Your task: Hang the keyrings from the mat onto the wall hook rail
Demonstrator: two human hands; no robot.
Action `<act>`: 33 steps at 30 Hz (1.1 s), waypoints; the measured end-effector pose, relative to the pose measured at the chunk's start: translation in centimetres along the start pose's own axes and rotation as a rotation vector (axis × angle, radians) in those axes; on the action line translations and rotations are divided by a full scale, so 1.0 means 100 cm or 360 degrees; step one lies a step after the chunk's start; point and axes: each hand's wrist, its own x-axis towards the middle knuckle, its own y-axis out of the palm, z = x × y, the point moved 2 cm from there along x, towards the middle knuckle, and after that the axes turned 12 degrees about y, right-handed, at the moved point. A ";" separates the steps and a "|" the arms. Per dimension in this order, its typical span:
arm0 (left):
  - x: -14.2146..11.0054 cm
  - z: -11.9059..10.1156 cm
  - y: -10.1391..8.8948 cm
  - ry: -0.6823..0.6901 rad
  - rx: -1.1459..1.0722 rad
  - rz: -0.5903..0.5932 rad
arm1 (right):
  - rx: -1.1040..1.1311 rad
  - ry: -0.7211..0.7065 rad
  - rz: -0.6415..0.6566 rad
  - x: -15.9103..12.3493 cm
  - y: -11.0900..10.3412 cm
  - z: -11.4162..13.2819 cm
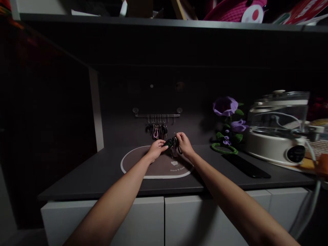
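"Green key fob [168, 142], where is it?"

"Over the oval mat [164, 167] on the worktop [89, 174], clamped in the left hand's [156, 150] grip, while the right hand [185, 144] pinches its ring [175, 140], near the hanging keys [156, 130]."

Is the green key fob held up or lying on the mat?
Held up: the left hand holds the fob above the oval mat.

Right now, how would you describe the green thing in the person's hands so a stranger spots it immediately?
On the dark countertop, find the oval mat beneath a wall rail hung with keys. Just above the mat, between the left hand and right hand, is a dark green key fob. Unlike the keys on the rail, it is held in the hands, not hanging.
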 end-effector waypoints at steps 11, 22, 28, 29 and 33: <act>0.007 0.010 -0.002 0.0171 0.0452 -0.0180 | -0.0106 -0.0079 -0.0052 0.051 0.008 0.016; 0.008 0.009 -0.008 0.0401 0.1150 -0.0159 | -0.0324 0.0118 -0.0259 0.093 0.014 0.024; 0.006 0.005 -0.004 0.0481 0.1280 -0.0100 | -0.0376 0.0183 -0.0304 0.104 0.024 0.017; 0.006 0.005 -0.004 0.0486 0.1297 -0.0099 | -0.0371 0.0189 -0.0304 0.107 0.026 0.016; 0.006 0.004 -0.004 0.0468 0.1339 -0.0103 | -0.0311 0.0187 -0.0343 0.115 0.032 0.009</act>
